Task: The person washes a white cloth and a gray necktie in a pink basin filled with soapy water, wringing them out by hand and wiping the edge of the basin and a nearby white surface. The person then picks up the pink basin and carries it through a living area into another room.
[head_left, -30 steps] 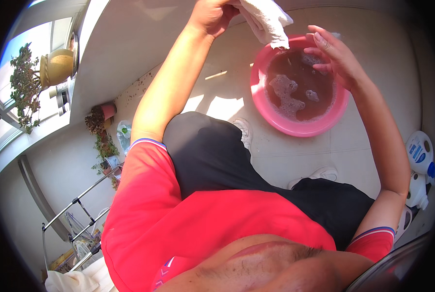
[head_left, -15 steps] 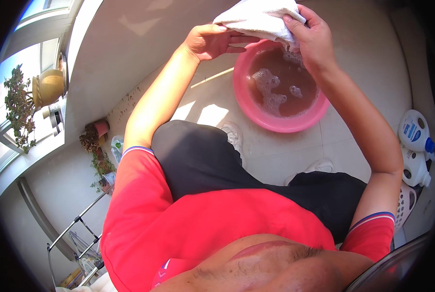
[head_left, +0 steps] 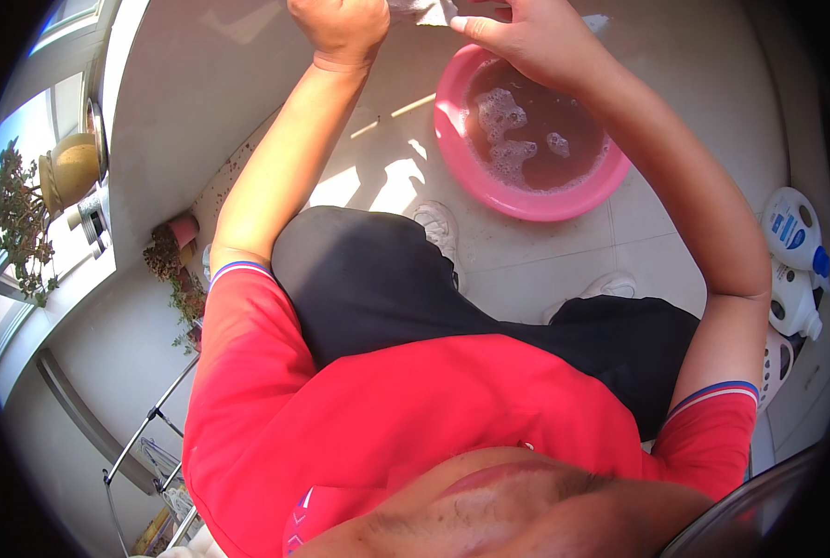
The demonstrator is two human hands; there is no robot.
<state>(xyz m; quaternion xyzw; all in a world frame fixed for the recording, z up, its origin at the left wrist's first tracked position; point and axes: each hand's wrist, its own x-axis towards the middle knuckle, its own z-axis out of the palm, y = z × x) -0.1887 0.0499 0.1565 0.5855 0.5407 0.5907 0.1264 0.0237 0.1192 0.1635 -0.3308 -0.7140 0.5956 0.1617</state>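
The left hand (head_left: pixel 342 26) clenches a white cloth (head_left: pixel 425 11). The right hand (head_left: pixel 543 42) looks partly open, thumb at the cloth's edge, grip unclear

A basin (head_left: pixel 545 206) is set on the floor (head_left: pixel 685 186) in front of the person, with water (head_left: pixel 564 121) held in it and foam (head_left: pixel 513 160) spread on the water, and part of its far side is hidden behind the right hand (head_left: pixel 545 42). At the upper edge of the view, a cloth (head_left: pixel 424 9) is seen between that hand and the left hand (head_left: pixel 345 26). To the left, a flowerpot (head_left: pixel 71 170) is placed on the windowsill (head_left: pixel 69 272), above a rack (head_left: pixel 158 410); to the right, two bottles (head_left: pixel 789 219) are lined up beyond a basket (head_left: pixel 774 372).
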